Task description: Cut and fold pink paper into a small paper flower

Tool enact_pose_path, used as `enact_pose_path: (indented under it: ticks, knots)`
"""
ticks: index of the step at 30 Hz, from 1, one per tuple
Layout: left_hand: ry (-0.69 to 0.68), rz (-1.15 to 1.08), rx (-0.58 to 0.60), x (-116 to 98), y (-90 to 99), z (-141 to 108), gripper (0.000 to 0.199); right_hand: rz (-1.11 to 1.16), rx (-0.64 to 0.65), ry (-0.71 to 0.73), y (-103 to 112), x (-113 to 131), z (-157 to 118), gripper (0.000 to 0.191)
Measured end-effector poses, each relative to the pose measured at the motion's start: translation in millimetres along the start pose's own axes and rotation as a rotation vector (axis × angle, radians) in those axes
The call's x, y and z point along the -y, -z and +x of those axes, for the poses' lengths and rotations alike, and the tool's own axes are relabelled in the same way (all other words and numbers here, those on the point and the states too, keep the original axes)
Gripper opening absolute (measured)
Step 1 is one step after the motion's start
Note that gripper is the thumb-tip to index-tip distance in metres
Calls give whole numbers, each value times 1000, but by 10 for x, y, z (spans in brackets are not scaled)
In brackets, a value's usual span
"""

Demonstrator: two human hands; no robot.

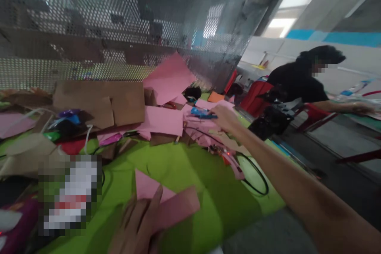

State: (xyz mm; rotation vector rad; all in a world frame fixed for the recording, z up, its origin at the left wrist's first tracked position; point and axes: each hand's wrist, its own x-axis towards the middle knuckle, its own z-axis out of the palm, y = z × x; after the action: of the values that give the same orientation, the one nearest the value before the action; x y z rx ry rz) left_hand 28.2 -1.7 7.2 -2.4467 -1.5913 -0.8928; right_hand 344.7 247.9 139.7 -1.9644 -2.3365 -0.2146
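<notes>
My left hand is at the bottom, fingers over a folded piece of pink paper and holding it against the green tabletop. The piece has a pointed flap on its left and a strip angled to the right. Stretched far forward, my right hand has its fingers closed at the end of a small blue object among pink scraps. Blur and the fingers hide what kind of object it is.
A brown cardboard box and pink sheets lie along a perforated metal screen. Black cable loops at the right edge. A kraft paper piece lies left. A person in black sits beyond red chairs.
</notes>
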Motion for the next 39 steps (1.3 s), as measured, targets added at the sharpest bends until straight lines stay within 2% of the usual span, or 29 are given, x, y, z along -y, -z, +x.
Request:
enact_pose_path:
  ticks: [2,4,6,8,9,10,12,14,16,18,24,31,34,37,39]
  knots:
    - [5,-42,39,-22,128,32,58,22,-75,-5,163,39,-123,22]
    - [-68,-104,66,-37,220,45,49,47,-129,-5,333,72,-318,25]
    - [-66,-167,73,-54,273,29,40,79,-197,3,481,104,-594,29]
    - [-59,-212,88,-80,296,-10,36,226,-263,88,576,139,-931,34]
    - [-47,-230,97,-95,300,-34,37,321,-223,107,598,160,-1110,37]
    - [-33,-246,109,-109,302,-57,38,413,-129,99,602,185,-1288,38]
    - [15,-268,125,-126,305,-96,42,549,120,125,559,243,-1621,43]
    - [42,-282,142,-123,313,-116,44,655,311,98,465,301,-1898,47]
    - [74,-290,160,-104,325,-113,40,725,419,78,343,342,-2107,45]
    - [126,-295,174,-86,337,-89,34,771,460,87,218,354,-2246,41]
    - [269,-304,159,-115,349,16,21,640,429,208,-11,307,-2343,47]
    - [300,-205,160,-161,320,148,10,576,420,295,-12,321,-2310,44]
    - [265,-64,113,-204,286,184,28,575,434,308,-18,309,-2331,45]
    - [161,34,63,-246,237,187,46,577,421,306,-32,299,-2354,45]
    - [62,12,103,-255,207,185,55,574,407,309,-37,304,-2363,44]
